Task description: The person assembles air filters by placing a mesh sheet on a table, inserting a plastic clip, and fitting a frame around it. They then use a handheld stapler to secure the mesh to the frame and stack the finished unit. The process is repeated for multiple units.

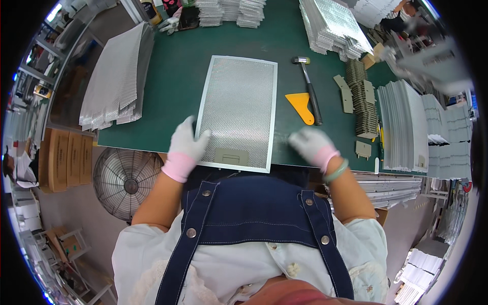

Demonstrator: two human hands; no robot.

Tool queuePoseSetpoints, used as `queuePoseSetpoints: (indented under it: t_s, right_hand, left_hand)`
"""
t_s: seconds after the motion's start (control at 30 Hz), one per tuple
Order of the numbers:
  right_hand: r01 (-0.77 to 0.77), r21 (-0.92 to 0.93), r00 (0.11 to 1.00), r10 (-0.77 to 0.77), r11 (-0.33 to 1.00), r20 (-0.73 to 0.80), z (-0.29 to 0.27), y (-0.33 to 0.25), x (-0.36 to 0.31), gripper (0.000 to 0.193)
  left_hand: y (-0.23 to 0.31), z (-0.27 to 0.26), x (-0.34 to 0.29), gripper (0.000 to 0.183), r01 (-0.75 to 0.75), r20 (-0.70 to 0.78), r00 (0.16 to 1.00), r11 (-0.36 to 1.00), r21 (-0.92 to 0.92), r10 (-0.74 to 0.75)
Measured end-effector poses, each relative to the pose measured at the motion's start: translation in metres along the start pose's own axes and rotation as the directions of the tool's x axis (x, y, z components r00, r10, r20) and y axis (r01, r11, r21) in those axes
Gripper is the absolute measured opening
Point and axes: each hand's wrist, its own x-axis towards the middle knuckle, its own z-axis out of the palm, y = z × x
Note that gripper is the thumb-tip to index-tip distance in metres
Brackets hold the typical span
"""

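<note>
A mesh filter panel (pixel 239 101) with a pale metal frame lies flat on the green table, its near edge by my body. A grey-beige latch plate (pixel 231 156) sits in its lower part. My left hand (pixel 187 145), in a white glove with a pink cuff, is at the panel's left edge. Its thumb lies over the frame, apart from the forefinger. My right hand (pixel 312 146), gloved alike, is right of the panel near the table's front edge, apart from it. Motion blurs its fingers. A yellow scraper (pixel 301 108) and a mallet (pixel 311 91) lie just beyond it.
Stacked grey-beige latch plates (pixel 362 99) stand on the right, beside a row of white-framed panels (pixel 404 124). Mesh sheets (pixel 117 76) are piled at the left; more mesh stacks (pixel 333 25) lie at the back. Below the table's left side stands a fan (pixel 129 170).
</note>
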Motion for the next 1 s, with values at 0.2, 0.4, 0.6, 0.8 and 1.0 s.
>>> queuePoseSetpoints:
  t_s: [0.2, 0.4, 0.6, 0.8, 1.0]
  right_hand:
    - [-0.095, 0.866, 0.953, -0.206, 0.492, 0.222, 0.033, 0.006, -0.047, 0.056]
    - [0.33, 0.897, 0.897, -0.199, -0.293, -0.395, 0.05, 0.01, -0.082, 0.094]
    - [0.756, 0.629, 0.617, 0.519, -0.182, -0.591, -0.041, 0.052, -0.127, 0.027]
    - [0.455, 0.474, -0.012, 0.538, 0.754, -0.843, -0.177, 0.221, -0.189, 0.055]
    - [0.799, 0.583, 0.199, 0.85, 0.147, -0.488, -0.249, 0.32, -0.165, 0.037]
  left_hand:
    - [0.017, -0.02, 0.033, 0.053, 0.6, 0.628, 0.774, 0.415, -0.684, -0.083]
    - [0.144, 0.039, 0.031, 0.045, 0.447, 0.565, 0.8, 0.427, -0.786, 0.201]
    - [0.209, 0.085, 0.003, 0.069, -0.007, 0.698, 0.479, 0.797, -0.603, 0.533]
    - [0.183, 0.07, 0.005, 0.06, 0.086, 0.739, 0.51, 0.829, -0.553, 0.44]
    - [0.169, 0.055, 0.003, 0.055, 0.252, 0.82, 0.486, 0.849, -0.464, 0.303]
